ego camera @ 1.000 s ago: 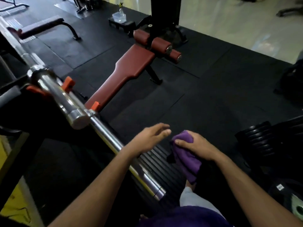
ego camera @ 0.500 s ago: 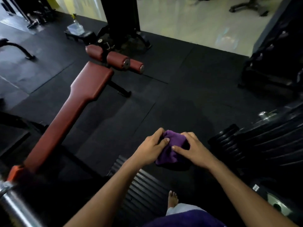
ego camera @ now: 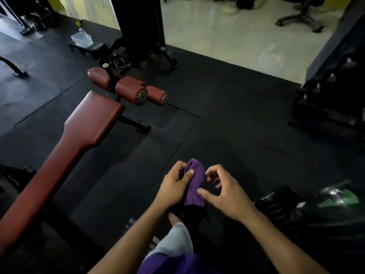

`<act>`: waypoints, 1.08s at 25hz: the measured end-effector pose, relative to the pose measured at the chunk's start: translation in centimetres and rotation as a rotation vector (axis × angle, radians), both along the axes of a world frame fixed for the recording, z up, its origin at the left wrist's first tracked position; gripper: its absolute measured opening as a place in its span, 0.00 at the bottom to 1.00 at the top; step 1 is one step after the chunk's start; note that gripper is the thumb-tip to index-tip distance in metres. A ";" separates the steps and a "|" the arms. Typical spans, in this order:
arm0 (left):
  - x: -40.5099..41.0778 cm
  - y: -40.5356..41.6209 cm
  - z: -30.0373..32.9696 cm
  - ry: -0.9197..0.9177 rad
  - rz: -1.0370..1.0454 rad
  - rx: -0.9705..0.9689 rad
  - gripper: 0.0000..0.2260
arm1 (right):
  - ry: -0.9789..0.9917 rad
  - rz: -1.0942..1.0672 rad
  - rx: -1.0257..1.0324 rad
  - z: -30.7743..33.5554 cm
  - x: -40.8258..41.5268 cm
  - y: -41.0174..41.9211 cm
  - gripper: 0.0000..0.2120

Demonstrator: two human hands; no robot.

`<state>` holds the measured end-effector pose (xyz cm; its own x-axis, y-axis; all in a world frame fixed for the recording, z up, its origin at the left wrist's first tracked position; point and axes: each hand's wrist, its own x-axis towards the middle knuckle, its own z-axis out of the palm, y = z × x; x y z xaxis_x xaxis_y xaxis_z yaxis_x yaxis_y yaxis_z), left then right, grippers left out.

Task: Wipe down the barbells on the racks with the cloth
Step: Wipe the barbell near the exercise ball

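- My left hand (ego camera: 173, 187) grips the purple cloth (ego camera: 194, 183) at lower centre of the frame, thumb pressed on its front.
- My right hand (ego camera: 223, 191) sits just beside it, fingers curled loosely apart, thumb tip at the cloth's edge.
- Half a second ago both hands pinched the bunched cloth; now the right has let go and the cloth hangs longer.
- No barbell is in view; the red bench (ego camera: 65, 149) fills the left.

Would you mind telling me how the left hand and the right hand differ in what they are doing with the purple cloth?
The left hand pinches the purple cloth under its thumb; the right hand has curled fingers, and its grip is unclear. The left hand sits left of the cloth, the right hand right. Both are bare.
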<state>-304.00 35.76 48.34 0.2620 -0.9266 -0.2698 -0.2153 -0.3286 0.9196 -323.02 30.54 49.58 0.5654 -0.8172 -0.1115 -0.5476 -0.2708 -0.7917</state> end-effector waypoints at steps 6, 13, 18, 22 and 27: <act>3.7 -13.4 0.6 0.475 -0.049 -0.042 0.13 | 0.098 -0.023 0.043 1.0 6.1 -12.5 0.31; 6.6 -33.1 0.7 0.498 -0.130 0.002 0.22 | 0.022 -0.216 0.047 0.1 7.7 -30.7 0.25; 7.6 -47.8 -0.6 0.338 -0.066 0.029 0.20 | -0.062 -0.227 0.131 -1.7 8.5 -46.0 0.17; 10.9 -59.8 0.0 0.352 0.112 0.077 0.15 | -0.111 -0.220 0.117 -0.3 11.1 -58.7 0.14; 16.4 -70.1 -0.1 0.401 0.216 0.026 0.13 | -0.014 -0.016 -0.011 0.7 19.3 -71.3 0.14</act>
<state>-287.59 -34.36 48.22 0.3185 -0.8537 -0.4119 0.2326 -0.3508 0.9071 -303.71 -40.72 50.28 0.5536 -0.8274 -0.0947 -0.5409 -0.2707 -0.7963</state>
